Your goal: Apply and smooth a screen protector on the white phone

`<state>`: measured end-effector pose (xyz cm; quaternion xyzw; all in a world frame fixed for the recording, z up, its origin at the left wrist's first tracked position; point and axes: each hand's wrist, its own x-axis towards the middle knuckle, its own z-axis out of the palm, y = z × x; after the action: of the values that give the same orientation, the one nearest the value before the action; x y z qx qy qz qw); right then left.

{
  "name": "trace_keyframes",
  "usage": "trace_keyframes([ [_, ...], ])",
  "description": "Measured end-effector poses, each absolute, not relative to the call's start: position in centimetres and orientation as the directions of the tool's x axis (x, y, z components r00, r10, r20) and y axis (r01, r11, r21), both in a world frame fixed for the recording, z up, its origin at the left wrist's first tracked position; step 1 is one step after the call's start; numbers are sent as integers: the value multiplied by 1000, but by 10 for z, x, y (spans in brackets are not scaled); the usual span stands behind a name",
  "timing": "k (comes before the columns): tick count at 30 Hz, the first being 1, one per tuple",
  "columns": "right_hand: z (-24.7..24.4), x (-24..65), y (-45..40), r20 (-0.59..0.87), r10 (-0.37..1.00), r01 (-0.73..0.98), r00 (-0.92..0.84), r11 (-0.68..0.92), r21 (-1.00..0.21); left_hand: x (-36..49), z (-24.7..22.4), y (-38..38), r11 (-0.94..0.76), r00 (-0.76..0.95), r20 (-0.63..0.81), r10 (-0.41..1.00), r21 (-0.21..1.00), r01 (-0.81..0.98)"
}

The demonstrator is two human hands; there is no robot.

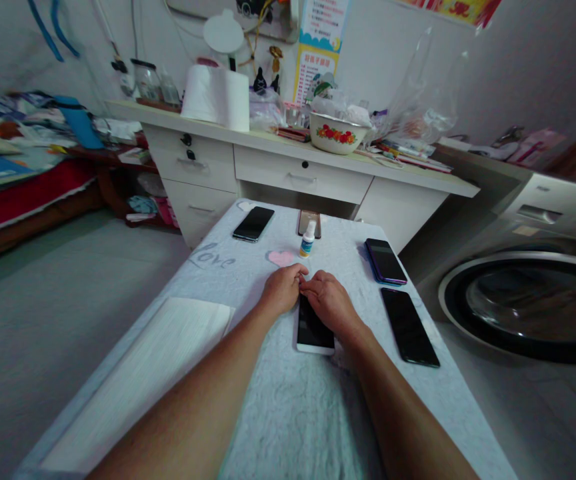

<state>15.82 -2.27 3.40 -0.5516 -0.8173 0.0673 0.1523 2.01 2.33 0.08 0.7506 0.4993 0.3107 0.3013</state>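
A white-framed smartphone with a dark screen lies on the cloth-covered table, its far end hidden under my hands. My left hand is closed at the phone's far left corner, thumb and fingers pressed together. From the right, my right hand reaches over the far part of the screen, its fingers curled in. The fingertips of both hands meet there; whatever they pinch is hidden. Just beyond them stands a small white spray bottle with a blue and yellow label.
Another phone lies far left and a gold-brown one behind the bottle. At the right are stacked phones and a black phone. A pale ribbed sheet covers the left side. Beyond stand a cluttered desk and a washing machine.
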Motion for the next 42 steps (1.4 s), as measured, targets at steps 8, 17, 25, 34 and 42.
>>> trace_keyframes([
  [8, 36, 165, -27, 138, 881, 818, -453, 472, -330, 20, -2, 24, -316, 293, 174, 940, 768, 557],
  [17, 43, 169, -35, 157, 839, 724, -521, 531, -439, 20, 0, 23, -313, 290, 174, 941, 770, 555],
  [25, 40, 172, -35, 158, 836, 716, -525, 534, -449, 21, 3, 22, -302, 287, 161, 944, 767, 565],
  [34, 38, 171, -30, 134, 909, 836, -396, 416, -358, 20, -5, 25, -344, 298, 204, 932, 758, 555],
  [42, 34, 171, -28, 154, 952, 909, -264, 299, -292, 21, -4, 25, -330, 300, 187, 935, 765, 553],
])
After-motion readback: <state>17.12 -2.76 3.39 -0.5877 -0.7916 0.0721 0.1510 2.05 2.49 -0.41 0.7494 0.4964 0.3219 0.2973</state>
